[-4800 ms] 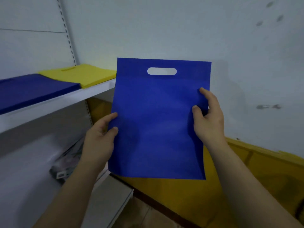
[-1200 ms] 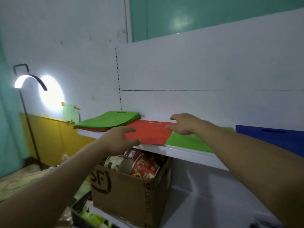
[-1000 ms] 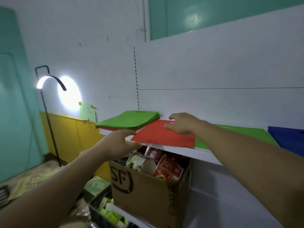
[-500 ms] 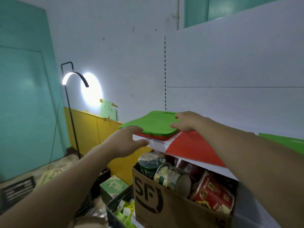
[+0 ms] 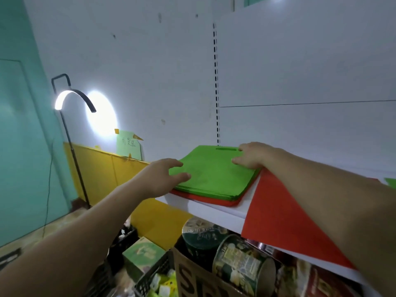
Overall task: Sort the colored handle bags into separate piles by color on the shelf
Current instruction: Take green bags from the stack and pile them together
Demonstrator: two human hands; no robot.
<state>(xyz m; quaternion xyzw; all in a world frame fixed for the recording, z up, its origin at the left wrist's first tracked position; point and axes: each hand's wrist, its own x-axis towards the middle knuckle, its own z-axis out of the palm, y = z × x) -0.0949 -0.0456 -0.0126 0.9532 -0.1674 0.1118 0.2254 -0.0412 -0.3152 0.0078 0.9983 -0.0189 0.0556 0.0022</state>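
A pile of green handle bags [image 5: 214, 176] lies at the left end of the white shelf [image 5: 216, 211], on top of red bags whose edge [image 5: 214, 201] shows underneath. My left hand [image 5: 165, 176] rests with spread fingers on the pile's left front corner. My right hand [image 5: 250, 156] lies flat on its far right side, next to the handle cutout. A single red bag [image 5: 285, 228] lies to the right under my right forearm, hanging over the shelf's front edge. A sliver of another green bag [image 5: 390, 182] shows at the far right.
Below the shelf stands a cardboard box [image 5: 192, 275] holding several tins [image 5: 240, 258]. A black crate [image 5: 154, 281] and a green carton [image 5: 143, 256] sit lower left. A floor lamp [image 5: 70, 125] stands by the yellow-panelled wall on the left.
The view has swung left, away from the blue and yellow piles seen earlier. Both hands left the single red bag and moved left onto the green pile.
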